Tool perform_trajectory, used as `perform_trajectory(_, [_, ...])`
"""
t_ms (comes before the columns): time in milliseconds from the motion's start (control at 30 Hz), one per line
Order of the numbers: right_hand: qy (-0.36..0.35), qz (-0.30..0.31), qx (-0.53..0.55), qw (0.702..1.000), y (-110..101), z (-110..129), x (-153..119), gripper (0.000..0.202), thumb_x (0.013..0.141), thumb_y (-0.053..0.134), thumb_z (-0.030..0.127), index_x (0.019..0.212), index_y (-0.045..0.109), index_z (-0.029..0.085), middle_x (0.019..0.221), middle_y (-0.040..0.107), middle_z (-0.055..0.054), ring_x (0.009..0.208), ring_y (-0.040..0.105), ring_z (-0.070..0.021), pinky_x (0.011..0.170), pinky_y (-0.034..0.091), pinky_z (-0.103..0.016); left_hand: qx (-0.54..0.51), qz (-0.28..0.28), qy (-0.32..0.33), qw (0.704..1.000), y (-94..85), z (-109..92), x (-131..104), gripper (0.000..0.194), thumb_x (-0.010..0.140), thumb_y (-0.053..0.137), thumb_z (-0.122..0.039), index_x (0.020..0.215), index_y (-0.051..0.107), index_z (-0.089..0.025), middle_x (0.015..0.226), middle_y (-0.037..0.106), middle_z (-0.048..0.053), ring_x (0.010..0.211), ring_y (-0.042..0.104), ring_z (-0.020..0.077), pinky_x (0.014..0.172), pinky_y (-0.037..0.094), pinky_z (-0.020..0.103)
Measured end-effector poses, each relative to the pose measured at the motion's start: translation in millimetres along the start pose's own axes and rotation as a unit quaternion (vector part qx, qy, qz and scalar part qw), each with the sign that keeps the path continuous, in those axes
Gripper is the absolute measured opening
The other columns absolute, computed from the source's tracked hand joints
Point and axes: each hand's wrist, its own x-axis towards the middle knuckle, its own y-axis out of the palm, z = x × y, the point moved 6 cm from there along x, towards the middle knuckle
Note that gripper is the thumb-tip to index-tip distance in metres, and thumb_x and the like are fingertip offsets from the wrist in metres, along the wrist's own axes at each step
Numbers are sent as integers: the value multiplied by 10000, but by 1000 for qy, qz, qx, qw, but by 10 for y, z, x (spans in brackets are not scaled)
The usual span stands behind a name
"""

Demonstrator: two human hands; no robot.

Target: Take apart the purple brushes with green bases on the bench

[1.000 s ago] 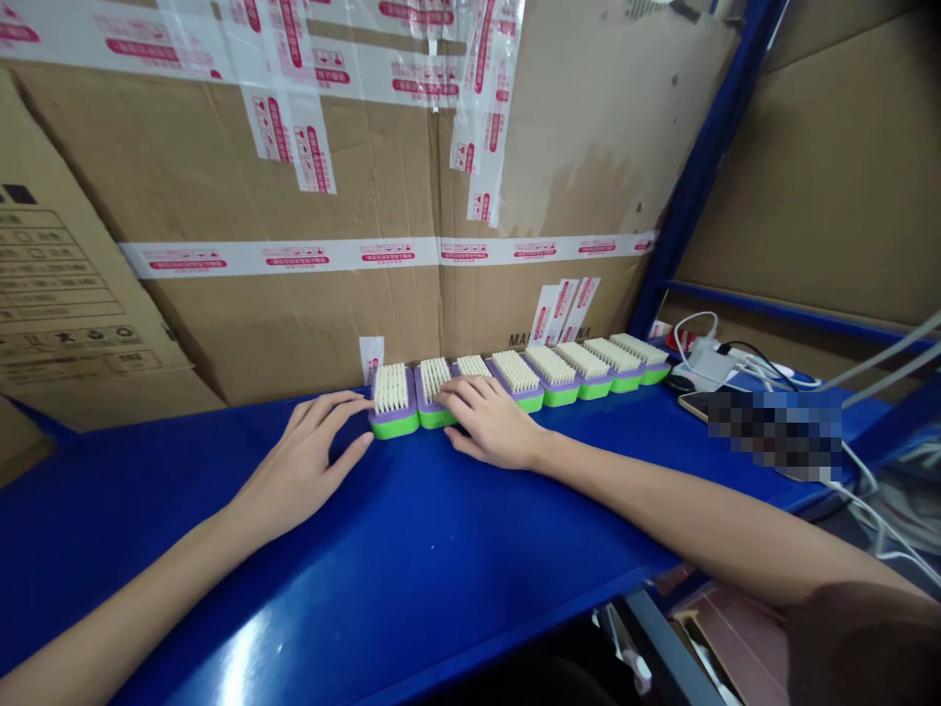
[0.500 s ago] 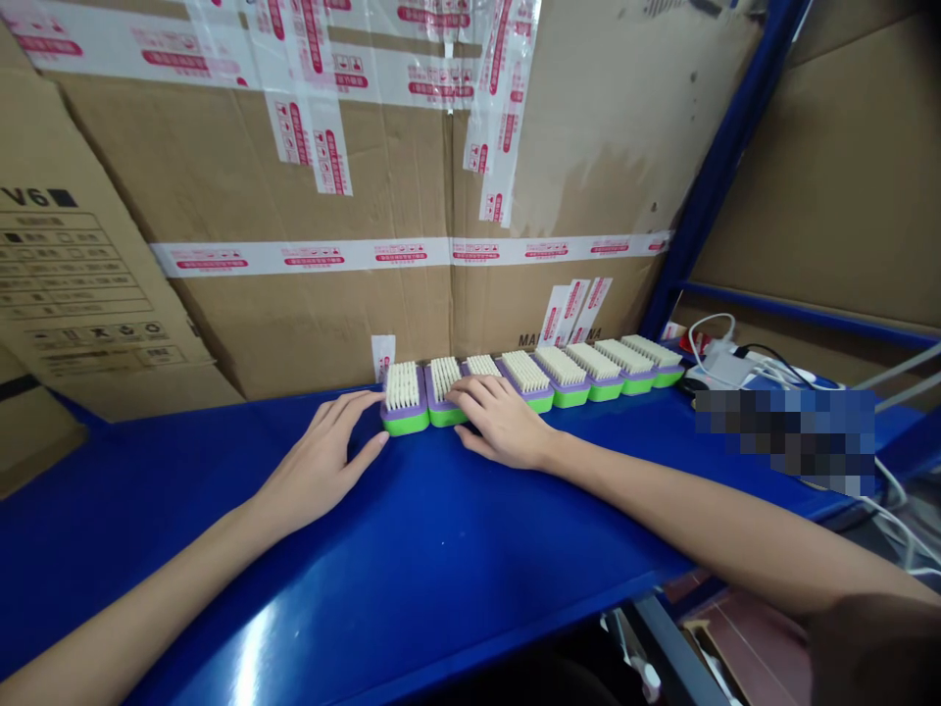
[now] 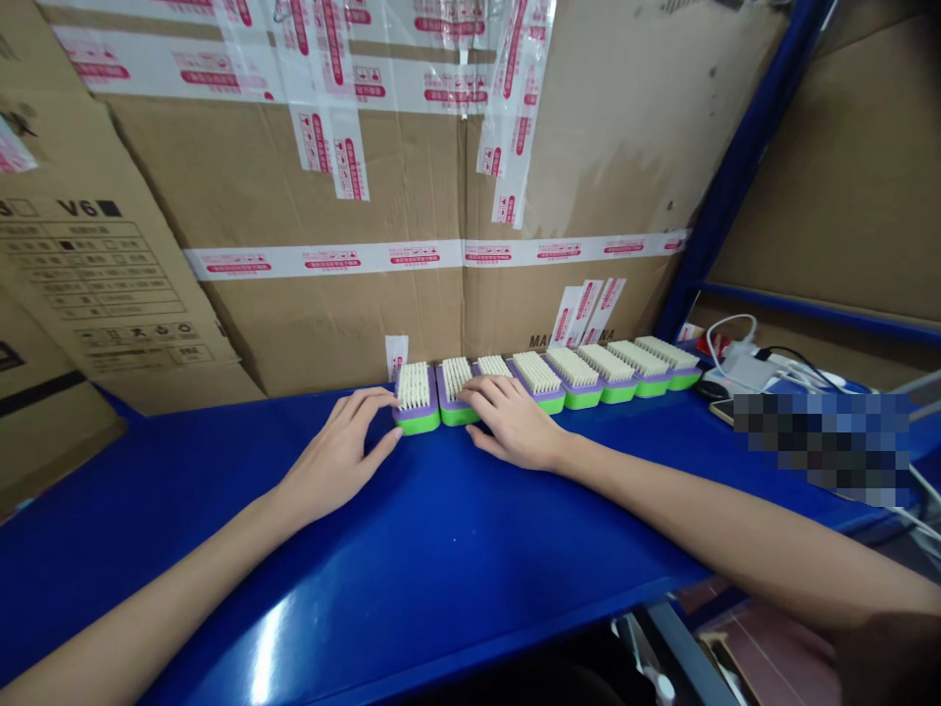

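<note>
From where I stand, I see eight brushes (image 3: 573, 369) in a row on the far side of the blue table (image 3: 412, 579), bristles up (they're purple and green!). A big cardboard box (image 3: 330, 319) stands behind them. The left hand (image 3: 334, 451) has its thumb and fingers wide apart, with the tips at the leftmost brush, not holding it. The right hand (image 3: 519, 427) has bent fingers over the second and third brushes; I can't tell if they grip one. White cords (image 3: 727, 375) lie far right.
</note>
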Motion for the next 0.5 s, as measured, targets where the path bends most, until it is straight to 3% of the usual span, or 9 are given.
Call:
perform_trajectory(267, [6, 0, 8, 1000, 10, -17, -12, 381, 1049, 585, 295, 1400, 575, 145, 1418, 624, -200, 1301, 546, -373, 1072, 481, -550, -18, -7, -4, 1000, -26, -6, 5, 269, 1092, 519, -437, 1286, 530, -253, 1393, 609, 95, 1295, 573, 303, 1102, 500, 530])
perform_trajectory(400, [7, -5, 12, 1000, 18, -24, -19, 371, 1059, 571, 300, 1398, 574, 148, 1415, 621, -197, 1311, 540, -368, 1085, 476, -554, -25, -20, -4, 999, -88, -17, 14, 204, 1091, 515, -449, 1091, 505, -245, 1298, 619, 85, 1217, 593, 288, 1054, 499, 508])
perform_trajectory(500, [8, -5, 12, 1000, 23, -33, -21, 376, 1057, 573, 301, 1405, 570, 158, 1414, 620, -194, 1307, 539, -370, 1076, 481, -559, -16, -33, -20, 999, -136, 9, 8, 303, 1074, 539, -503, 940, 454, -244, 1164, 618, 68, 1104, 612, 274, 994, 515, 491])
